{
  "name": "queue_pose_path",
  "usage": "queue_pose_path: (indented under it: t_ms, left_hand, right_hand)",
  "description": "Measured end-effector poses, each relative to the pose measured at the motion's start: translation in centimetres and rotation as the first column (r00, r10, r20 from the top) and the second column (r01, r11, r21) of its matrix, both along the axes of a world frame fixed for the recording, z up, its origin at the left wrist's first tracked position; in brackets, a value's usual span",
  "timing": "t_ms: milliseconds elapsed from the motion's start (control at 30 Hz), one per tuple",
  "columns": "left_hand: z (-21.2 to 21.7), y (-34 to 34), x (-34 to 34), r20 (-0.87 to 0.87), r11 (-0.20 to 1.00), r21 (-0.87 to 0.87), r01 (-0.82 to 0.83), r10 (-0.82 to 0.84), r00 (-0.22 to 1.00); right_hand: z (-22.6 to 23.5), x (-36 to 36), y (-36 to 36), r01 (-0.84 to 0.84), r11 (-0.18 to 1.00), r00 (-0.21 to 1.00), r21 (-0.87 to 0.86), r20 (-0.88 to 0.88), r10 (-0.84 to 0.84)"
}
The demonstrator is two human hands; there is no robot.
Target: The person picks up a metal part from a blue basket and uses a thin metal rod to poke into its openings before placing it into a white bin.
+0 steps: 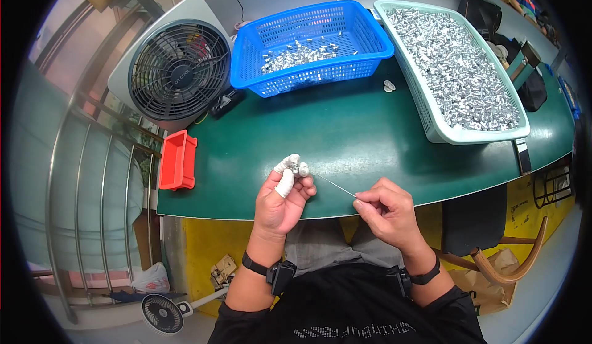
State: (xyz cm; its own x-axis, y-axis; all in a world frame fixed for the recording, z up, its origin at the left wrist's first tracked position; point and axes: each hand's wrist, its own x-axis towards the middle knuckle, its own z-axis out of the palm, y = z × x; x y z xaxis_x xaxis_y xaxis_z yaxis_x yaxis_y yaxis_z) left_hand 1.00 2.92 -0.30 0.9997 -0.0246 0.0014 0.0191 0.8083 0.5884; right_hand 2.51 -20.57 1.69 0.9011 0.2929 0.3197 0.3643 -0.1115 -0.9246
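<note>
Near the front edge of the table, my left hand (282,209) is closed on a small silvery metal part (295,167), mostly hidden by the fingers. White covers wrap its thumb and some fingertips. My right hand (390,213) pinches the near end of a thin metal rod (336,185). The rod slants up and left, its far end reaching the fingers of my left hand. Whether that tip is inside the part, I cannot tell. Similar small metal parts lie in a blue basket (320,66) and fill a pale green basket (428,113).
The green table (246,128) carries both baskets at the back and right. A box fan (182,76) stands at the left, beyond a red tray (176,162) at the table's edge. Small whitish pieces (389,86) lie between the baskets. A chair (475,221) is at the right.
</note>
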Motion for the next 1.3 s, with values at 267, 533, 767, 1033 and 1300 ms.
queue_pose_path:
  t_ms: [267, 533, 767, 1033, 1300]
  left_hand:
    - [4.2, 0.8, 2.5, 0.029, 0.966, 0.248, -0.069, 0.064, 0.998]
    - [11.3, 2.7, 16.0, 0.234, 0.432, 0.836, -0.339, 0.278, 0.932]
    - [13.1, -6.2, 19.4, 0.571, 0.058, 0.821, -0.568, -0.045, 0.820]
    - [13.7, -20.2, 23.1, 0.370, -0.097, 0.859, -0.503, -0.563, 0.739]
    - [12.3, -23.9, 24.6, 0.317, -0.219, 0.760, -0.612, -0.697, 0.643]
  right_hand:
    - [0.4, 1.0, -3.2, 0.139, 0.981, 0.983, -0.136, 0.139, -0.120]
    - [-1.0, 1.4, -4.8, 0.264, 0.948, 0.940, -0.176, 0.267, -0.213]
    - [-1.2, 1.6, -5.2, 0.252, 0.958, 0.935, -0.138, 0.291, -0.204]
    - [-1.5, 1.6, -5.5, 0.241, 0.962, 0.927, -0.129, 0.325, -0.189]
    - [-1.9, 1.5, -5.6, 0.241, 0.961, 0.923, -0.138, 0.338, -0.184]
